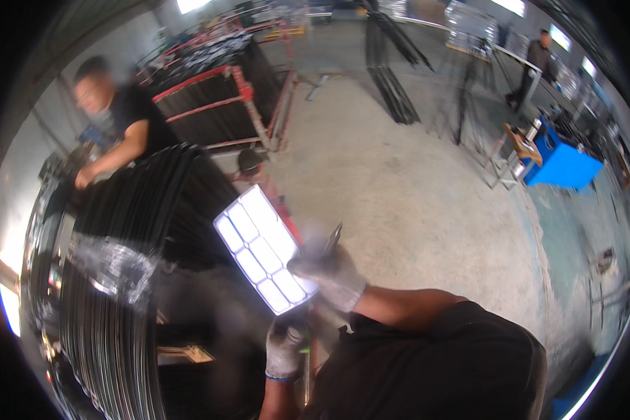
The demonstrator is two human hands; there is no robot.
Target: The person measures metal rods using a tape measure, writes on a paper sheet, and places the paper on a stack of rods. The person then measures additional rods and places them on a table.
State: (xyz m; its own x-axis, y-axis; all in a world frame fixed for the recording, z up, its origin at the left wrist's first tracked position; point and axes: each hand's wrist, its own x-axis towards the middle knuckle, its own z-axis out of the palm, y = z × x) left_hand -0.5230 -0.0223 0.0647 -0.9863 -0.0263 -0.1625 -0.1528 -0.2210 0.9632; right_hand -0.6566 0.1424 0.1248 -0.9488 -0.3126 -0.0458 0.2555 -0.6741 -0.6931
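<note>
I note right hand (332,274) fingers clasping white sheet (257,248), left hand (285,350) grip indeterminate near its lower edge, red rack (244,89) holding black lengths (206,115)

Worn concrete floor (413,189), greenish at right; pale wall (129,45); bright windows (511,7)

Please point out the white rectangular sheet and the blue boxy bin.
White rectangular sheet (260,246): head view, middle of its lined face.
Blue boxy bin (565,162): head view, its broad blue side.
</note>
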